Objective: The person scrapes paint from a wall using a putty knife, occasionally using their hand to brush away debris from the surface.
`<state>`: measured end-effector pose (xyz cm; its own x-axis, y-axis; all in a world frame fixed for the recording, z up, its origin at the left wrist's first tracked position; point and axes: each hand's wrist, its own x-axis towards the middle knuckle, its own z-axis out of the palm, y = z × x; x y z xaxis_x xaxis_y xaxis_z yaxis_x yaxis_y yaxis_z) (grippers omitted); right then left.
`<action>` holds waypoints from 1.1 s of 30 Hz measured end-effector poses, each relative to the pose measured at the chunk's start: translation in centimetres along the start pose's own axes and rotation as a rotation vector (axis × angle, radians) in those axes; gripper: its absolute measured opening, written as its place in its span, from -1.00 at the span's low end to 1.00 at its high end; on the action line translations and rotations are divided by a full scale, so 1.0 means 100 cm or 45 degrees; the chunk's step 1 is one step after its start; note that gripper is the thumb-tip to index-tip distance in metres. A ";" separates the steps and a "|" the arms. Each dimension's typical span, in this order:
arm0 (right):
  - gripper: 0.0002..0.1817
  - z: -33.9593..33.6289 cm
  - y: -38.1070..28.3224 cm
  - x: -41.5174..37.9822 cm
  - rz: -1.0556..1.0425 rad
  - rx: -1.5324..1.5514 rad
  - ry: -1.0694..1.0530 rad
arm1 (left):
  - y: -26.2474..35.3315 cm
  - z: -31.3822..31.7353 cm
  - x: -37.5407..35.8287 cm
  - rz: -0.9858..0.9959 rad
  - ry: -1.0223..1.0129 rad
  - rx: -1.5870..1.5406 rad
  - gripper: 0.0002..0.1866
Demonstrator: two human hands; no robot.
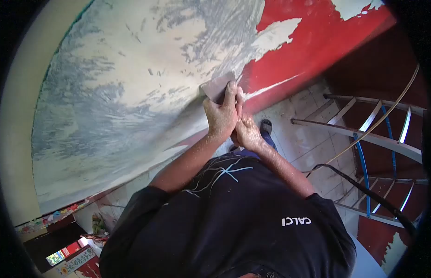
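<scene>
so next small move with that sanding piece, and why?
Probably slide the sanding piece right, onto the red paint. Both hands, left hand and right hand, press it against the hull right at the border: the surface to its left is already scuffed pale, while flaking red remains just to its right.

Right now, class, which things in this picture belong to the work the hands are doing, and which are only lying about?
In the work:
left hand, pressing the sanding sheet
right hand, close against the left
sanding sheet
hull surface, pale and rubbed, with red paint remaining

Lying about:
metal ladder on the tiled floor
black hose
colourful boxes, lower left
</scene>
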<state>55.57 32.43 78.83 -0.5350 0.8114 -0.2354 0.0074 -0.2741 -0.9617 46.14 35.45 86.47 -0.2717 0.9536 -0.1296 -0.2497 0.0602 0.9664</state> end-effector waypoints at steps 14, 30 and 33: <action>-0.42 -0.010 -0.055 -0.004 -0.105 0.105 0.174 | 0.023 0.030 0.007 0.046 -0.031 -0.117 -0.68; -0.32 -0.027 -0.064 -0.013 -0.103 -0.198 0.098 | 0.033 0.042 0.003 -0.009 -0.079 -0.271 -0.81; -0.28 -0.021 -0.052 -0.019 0.058 -0.108 0.146 | 0.010 0.036 0.003 -0.073 0.009 -0.149 -0.75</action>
<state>58.28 33.41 83.99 -0.4326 0.8541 -0.2888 0.1031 -0.2713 -0.9569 49.15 36.82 88.24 -0.2603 0.9474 -0.1862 -0.3720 0.0795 0.9248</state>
